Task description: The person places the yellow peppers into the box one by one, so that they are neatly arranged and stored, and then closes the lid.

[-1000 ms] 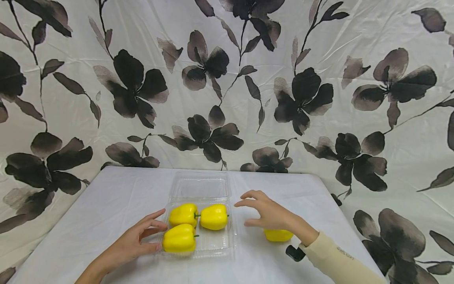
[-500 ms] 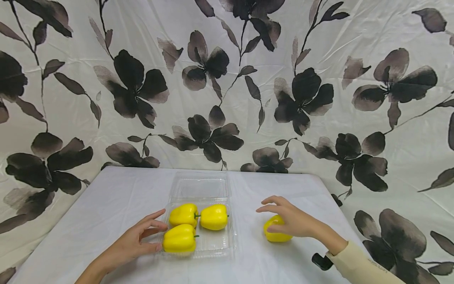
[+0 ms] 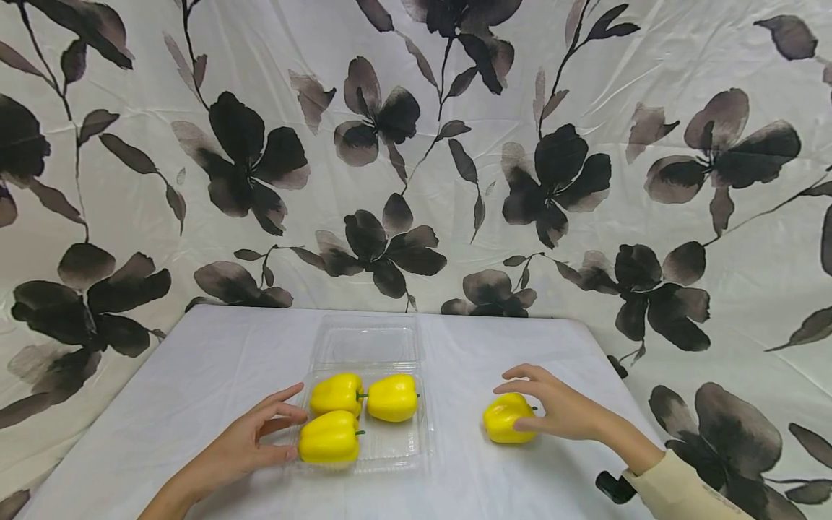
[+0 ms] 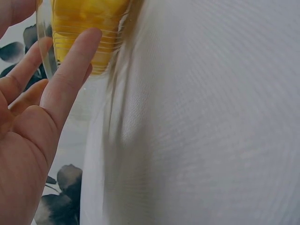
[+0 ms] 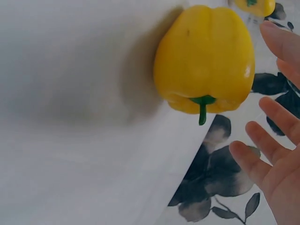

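A clear plastic clamshell container (image 3: 393,455) lies unfolded on the table with three yellow bell peppers inside: one at back left (image 3: 334,393), one at back right (image 3: 393,397) and one at front left (image 3: 328,437). My left hand (image 3: 243,444) is at the container's left side, fingers loosely spread; in the left wrist view a fingertip (image 4: 91,37) lies against its ribbed wall. Another yellow bell pepper (image 3: 507,419) sits on the table right of the container, its green stem (image 5: 202,110) showing. Over its right side hovers my right hand (image 3: 568,408), fingers spread and holding nothing.
The container's lid (image 3: 367,343) lies flat behind its base. A white cloth covers the table (image 3: 247,347), and a floral curtain (image 3: 468,180) hangs behind its back edge. A black wrist device (image 3: 614,487) is by my right sleeve (image 3: 682,487).
My right hand has moved right, from beside the container to the lone pepper, uncovering more of it. My left hand and the peppers have stayed in place.
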Available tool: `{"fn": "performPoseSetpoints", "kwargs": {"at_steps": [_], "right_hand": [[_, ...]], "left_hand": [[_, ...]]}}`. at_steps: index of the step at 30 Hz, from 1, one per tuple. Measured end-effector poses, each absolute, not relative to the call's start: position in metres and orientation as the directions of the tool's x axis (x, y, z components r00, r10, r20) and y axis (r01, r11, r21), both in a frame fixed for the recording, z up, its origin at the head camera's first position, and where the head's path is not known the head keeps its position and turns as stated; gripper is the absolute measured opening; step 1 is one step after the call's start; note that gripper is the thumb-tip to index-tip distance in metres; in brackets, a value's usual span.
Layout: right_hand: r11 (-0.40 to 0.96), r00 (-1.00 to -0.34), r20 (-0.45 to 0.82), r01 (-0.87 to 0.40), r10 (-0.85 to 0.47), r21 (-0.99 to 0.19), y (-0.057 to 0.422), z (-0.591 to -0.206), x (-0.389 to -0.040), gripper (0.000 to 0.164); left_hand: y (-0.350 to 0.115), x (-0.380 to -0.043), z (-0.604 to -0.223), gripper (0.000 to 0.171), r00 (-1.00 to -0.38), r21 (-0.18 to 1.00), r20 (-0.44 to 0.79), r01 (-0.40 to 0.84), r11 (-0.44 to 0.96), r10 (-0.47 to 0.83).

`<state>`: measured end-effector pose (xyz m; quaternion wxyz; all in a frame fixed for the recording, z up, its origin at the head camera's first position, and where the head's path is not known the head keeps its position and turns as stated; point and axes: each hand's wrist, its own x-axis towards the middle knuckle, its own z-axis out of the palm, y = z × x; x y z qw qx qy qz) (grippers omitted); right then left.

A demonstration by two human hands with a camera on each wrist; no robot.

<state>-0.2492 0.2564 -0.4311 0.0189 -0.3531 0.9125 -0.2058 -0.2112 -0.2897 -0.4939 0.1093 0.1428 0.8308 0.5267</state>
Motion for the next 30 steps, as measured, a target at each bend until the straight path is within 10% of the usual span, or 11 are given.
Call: {"fn": "performPoseSetpoints", "kwargs": {"at_steps": [30], "right_hand": [[0.671,-0.747,0.042,-0.618,-0.663,-0.41,0.267,-0.445,-0.25,0.041]], "left_hand": [[-0.292,-0.211,-0.495,0.05,-0.925,0.905,-0.02,0.145,0.401,0.379]]}}
